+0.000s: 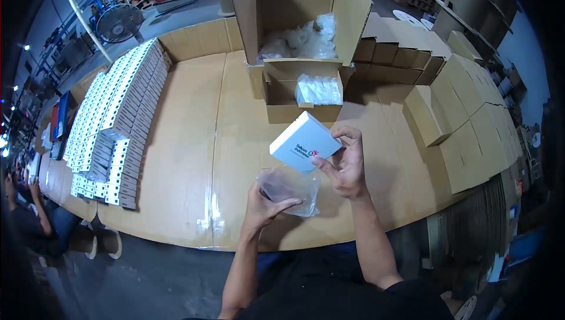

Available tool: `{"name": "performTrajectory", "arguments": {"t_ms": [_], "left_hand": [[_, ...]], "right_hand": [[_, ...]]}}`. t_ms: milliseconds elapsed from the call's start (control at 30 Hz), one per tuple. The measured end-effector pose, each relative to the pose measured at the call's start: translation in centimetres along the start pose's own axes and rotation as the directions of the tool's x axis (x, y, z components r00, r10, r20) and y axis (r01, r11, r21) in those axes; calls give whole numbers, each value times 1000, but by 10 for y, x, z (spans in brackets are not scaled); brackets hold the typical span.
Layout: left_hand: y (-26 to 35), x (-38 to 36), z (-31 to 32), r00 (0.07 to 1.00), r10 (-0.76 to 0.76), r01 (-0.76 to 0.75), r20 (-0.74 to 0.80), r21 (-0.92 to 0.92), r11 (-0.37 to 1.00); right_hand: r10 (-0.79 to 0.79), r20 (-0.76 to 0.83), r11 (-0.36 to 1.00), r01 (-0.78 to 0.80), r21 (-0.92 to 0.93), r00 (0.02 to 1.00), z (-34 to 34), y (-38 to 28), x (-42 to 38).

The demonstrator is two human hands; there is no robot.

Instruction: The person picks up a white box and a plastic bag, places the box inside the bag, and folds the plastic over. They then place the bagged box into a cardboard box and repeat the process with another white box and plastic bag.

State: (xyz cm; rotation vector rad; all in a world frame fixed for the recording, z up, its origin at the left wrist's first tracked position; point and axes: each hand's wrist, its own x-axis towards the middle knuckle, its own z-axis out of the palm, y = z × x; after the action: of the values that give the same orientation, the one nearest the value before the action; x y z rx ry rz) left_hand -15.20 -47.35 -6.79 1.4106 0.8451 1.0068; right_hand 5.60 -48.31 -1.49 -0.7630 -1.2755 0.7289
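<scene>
My right hand [347, 164] grips a small white box [304, 142] with red and dark print, held tilted above the cardboard-covered table [188, 143]. Just below it, my left hand [262, 205] holds a clear plastic bag [289, 187] by its edge, the bag's mouth facing the box. The box's lower corner is close to the bag but I cannot tell if they touch.
A large open carton [347, 8] with clear bags stands at the back, a smaller carton [303, 111] with more bags before it. Rows of white boxes [118, 108] line the left. Brown boxes [465, 108] are stacked right. A person [29, 214] sits at far left.
</scene>
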Motion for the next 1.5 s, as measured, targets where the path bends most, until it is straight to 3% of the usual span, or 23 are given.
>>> {"name": "performTrajectory", "arguments": {"t_ms": [200,300,400,467,567,700,833,1033,1100,1133,1233,1333,1467,1500], "left_hand": [[0,1,0,1000,12,-12,-16,11,1000],[-2,3,1,1000,-16,16,3,-130,991],[-4,3,-2,1000,12,-12,19,1,1000],[-4,1,-2,1000,-8,8,13,-22,1000],[-4,2,0,1000,22,-22,-1,-44,999],[-4,3,-1,999,36,-35,17,-26,999],[-4,3,1,1000,30,-29,10,-66,997],[-8,0,6,998,4,-16,-60,-201,979],[-15,-1,6,990,-116,94,-86,-221,971],[-17,-2,5,980,-174,147,-101,-229,962],[-25,-6,15,971,-126,81,-202,-220,972],[-29,-8,16,954,-156,86,-256,-263,961],[-32,-4,12,953,-164,78,-255,-317,945],[-30,-3,10,953,-179,79,-243,-370,926]], "right_hand": [[61,40,998,-60,-21,997,-6,-5,0],[100,60,994,-97,-55,993,-12,-5,-4],[90,63,993,-84,-87,994,-15,-2,-5],[88,64,993,-82,-84,994,-15,-4,-2],[44,46,973,-33,-230,998,-19,-4,1],[47,172,943,13,-333,984,-18,-15,6],[189,112,947,-152,-283,976,-8,-9,6],[286,145,925,-234,-299,947,-3,1,0],[315,131,906,-256,-337,940,-6,10,-6],[329,91,900,-284,-330,940,-5,12,-10],[377,-22,892,-369,-259,926,2,23,-26],[327,49,899,-295,-324,944,2,12,-37],[529,110,848,-528,-38,842,-1,12,-52],[488,77,872,-489,-9,869,2,15,-52]]}}
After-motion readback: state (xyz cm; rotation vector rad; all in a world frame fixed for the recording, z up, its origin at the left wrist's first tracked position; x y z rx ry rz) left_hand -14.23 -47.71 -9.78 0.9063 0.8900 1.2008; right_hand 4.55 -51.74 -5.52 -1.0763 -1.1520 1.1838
